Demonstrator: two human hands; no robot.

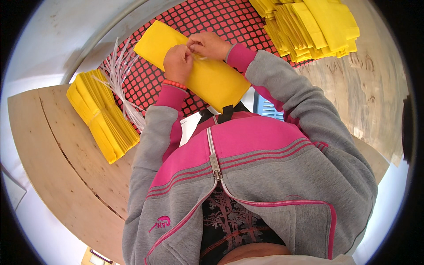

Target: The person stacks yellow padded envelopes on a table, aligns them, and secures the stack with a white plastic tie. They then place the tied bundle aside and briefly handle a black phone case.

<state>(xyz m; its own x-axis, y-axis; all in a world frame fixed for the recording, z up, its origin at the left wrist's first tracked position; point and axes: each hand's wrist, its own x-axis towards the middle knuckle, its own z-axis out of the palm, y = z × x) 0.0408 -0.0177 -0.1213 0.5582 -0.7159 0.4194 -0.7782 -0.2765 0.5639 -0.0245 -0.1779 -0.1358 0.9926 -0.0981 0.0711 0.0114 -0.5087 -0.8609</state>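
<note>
A yellow folded bundle, soft like cloth, lies slantwise in front of me on the red and black patterned mat. My left hand, with a red bead bracelet at the wrist, is closed over the bundle's middle. Close by on the far side, my right hand is also closed, its fingertips pinched near the left hand's. A bit of thin pale strip shows at the fingers across the bundle; most of it is hidden by the hands.
Left of the mat lies another yellow bundle with a pale band round its middle. Beside it are many loose white strips. Several stacks of yellow folded pieces stand at the far right. A blue slatted plastic thing shows below the table edge.
</note>
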